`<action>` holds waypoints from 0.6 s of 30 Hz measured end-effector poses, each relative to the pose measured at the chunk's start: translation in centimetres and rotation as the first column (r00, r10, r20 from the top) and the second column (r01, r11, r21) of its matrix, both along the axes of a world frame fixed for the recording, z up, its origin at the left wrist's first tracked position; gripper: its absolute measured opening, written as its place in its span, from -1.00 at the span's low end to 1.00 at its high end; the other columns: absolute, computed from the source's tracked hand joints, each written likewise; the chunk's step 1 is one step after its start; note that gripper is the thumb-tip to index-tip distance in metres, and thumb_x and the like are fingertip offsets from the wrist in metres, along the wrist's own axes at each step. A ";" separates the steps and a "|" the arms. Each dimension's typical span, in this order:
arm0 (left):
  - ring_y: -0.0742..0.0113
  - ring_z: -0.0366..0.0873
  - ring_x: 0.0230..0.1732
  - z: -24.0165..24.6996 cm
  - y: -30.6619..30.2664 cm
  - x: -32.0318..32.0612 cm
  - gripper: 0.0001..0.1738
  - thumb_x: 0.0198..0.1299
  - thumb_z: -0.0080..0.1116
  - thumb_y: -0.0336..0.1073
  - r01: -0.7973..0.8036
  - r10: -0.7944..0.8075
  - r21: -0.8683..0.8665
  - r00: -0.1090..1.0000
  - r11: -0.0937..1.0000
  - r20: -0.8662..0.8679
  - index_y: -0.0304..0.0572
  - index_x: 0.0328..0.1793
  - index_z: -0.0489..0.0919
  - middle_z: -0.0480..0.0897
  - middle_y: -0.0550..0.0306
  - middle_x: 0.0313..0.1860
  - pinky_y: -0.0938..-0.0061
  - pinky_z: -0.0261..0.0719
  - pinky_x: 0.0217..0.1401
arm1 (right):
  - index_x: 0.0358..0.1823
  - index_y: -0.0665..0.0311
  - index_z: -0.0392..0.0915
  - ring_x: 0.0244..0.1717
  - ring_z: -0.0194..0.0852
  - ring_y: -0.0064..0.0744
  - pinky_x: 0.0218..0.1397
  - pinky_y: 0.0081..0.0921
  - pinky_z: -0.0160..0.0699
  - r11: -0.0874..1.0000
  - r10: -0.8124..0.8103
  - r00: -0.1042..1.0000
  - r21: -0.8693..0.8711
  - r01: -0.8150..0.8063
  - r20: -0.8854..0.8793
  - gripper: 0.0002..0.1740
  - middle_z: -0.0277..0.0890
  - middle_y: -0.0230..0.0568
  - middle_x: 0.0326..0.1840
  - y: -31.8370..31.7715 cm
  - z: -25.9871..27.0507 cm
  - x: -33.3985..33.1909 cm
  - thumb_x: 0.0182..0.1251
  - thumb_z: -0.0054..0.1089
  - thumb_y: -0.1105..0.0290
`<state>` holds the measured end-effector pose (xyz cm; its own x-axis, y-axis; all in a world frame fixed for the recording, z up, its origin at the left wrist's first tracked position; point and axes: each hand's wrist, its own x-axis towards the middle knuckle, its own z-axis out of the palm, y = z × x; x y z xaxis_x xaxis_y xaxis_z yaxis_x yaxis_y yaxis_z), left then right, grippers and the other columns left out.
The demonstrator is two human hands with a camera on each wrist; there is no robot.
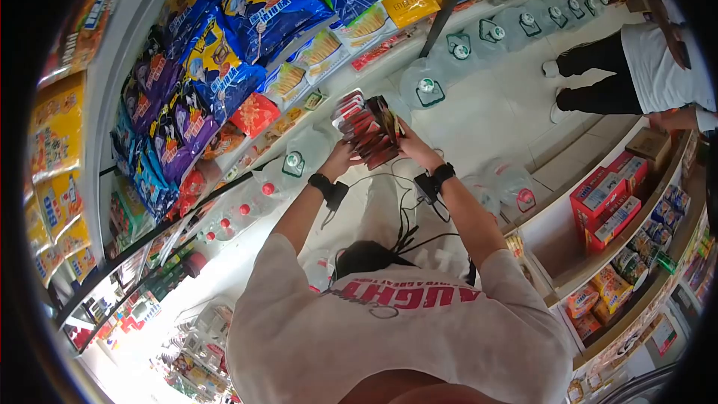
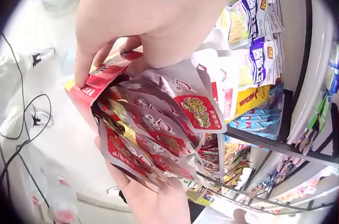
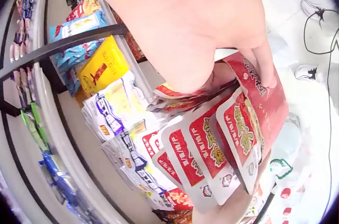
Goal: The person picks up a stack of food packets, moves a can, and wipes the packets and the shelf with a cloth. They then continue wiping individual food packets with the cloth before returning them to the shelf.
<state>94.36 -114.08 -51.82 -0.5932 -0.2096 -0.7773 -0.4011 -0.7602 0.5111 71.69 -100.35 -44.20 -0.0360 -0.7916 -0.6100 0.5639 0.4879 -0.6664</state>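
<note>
Both hands hold a red cardboard box of snack packets in front of the body, beside the shelf. In the left wrist view, my left hand [image 2: 143, 17] curls its fingers over the red box wall [image 2: 87, 92]. Red and silver snack packets [image 2: 159, 121] fan out of it, with part of the right hand beneath them. My right hand [image 3: 201, 28] grips a red box wall [image 3: 267, 97] in the right wrist view, thumb on the inner side by the packets. From the head view, left hand [image 1: 342, 158] and right hand [image 1: 417, 148] flank the packets [image 1: 366, 131]; the box bottom is hidden.
Shelves with large blue snack bags [image 1: 277, 4] run along the left and front. Big clear water bottles [image 1: 426, 88] line the floor by the shelf. A counter with red boxes [image 1: 609, 194] curves on the right. Another person [image 1: 666, 67] stands at the far right. Cables [image 1: 407, 209] hang between the wrists.
</note>
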 end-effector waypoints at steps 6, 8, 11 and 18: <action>0.33 0.63 0.06 -2.9 -3.7 0.7 -0.55 0.51 0.02 -0.10 -0.081 0.080 0.070 0.997 0.994 0.018 0.10 0.46 0.42 0.54 0.30 0.27 0.22 0.72 0.03 | 0.71 -0.05 -0.14 -0.12 0.46 -0.52 -0.26 -0.58 0.47 0.999 -0.015 1.000 0.037 0.015 0.004 -0.06 0.50 -0.25 0.18 -4.1 -8.8 2.2 0.32 -0.19 0.70; 0.30 0.61 0.11 -4.8 -4.6 1.3 -0.55 0.52 0.01 -0.13 -0.097 0.101 0.079 0.994 0.992 -0.045 0.10 0.48 0.40 0.53 0.27 0.30 0.20 0.70 0.08 | 0.71 0.01 -0.11 -0.07 0.47 -0.44 -0.23 -0.55 0.49 0.999 0.005 0.999 0.039 -0.003 -0.044 -0.05 0.46 -0.18 0.24 -5.2 -11.4 2.6 0.26 -0.20 0.72; 0.30 0.57 0.11 -7.5 -5.6 2.0 -0.58 0.54 -0.03 -0.20 -0.136 0.151 0.107 0.976 0.985 -0.157 0.10 0.47 0.40 0.54 0.26 0.24 0.14 0.66 0.17 | 0.71 0.05 -0.13 -0.01 0.48 -0.37 -0.16 -0.52 0.51 0.998 0.057 0.989 0.019 -0.055 -0.137 0.01 0.44 -0.12 0.29 -7.0 -14.7 2.4 0.17 -0.20 0.73; 0.40 0.43 -0.18 -11.0 -8.4 1.6 -0.66 0.55 -0.08 -0.25 -0.208 0.218 0.087 0.967 0.974 -0.131 0.07 0.37 0.46 0.51 0.26 -0.06 0.00 0.58 0.21 | 0.68 0.16 -0.05 0.42 0.37 -0.03 0.45 -0.39 0.27 0.991 0.022 0.929 -0.113 -0.068 -0.371 -0.03 0.36 0.19 0.45 -11.2 -21.2 3.1 0.11 -0.21 0.69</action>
